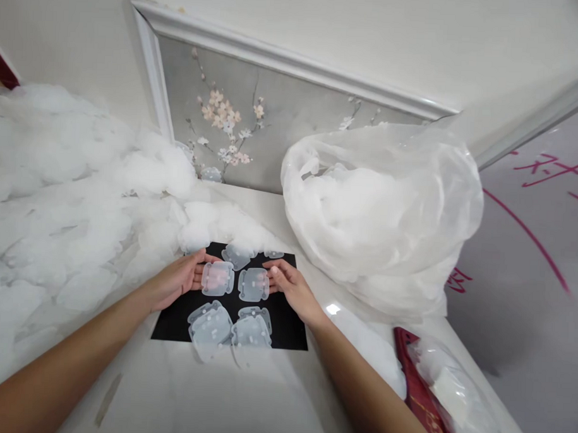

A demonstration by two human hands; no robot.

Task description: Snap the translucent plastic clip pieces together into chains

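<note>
My left hand [180, 278] holds a squarish translucent plastic piece [218, 278] by its left edge, with my fingers showing through from behind it. A similar clear plastic piece [254, 285] is in my right hand [291, 286], the thumb at its right edge and the fingers partly behind it. Both pieces are over a black mat [285, 324], side by side with a narrow gap. Nearer me, overlapping plastic pieces lie in a left pile [211, 330] and a right pile [251, 335], both reaching past the mat's front edge. Another plastic piece [237, 256] rests at the mat's far edge.
A large heap of white translucent pieces [71, 215] covers the table's left side. At the back right stands an open clear plastic bag [384, 220] filled with white pieces. A red packet [420, 391] lies at the right, beside crumpled clear plastic [458, 393]. A framed flower picture [273, 140] stands behind.
</note>
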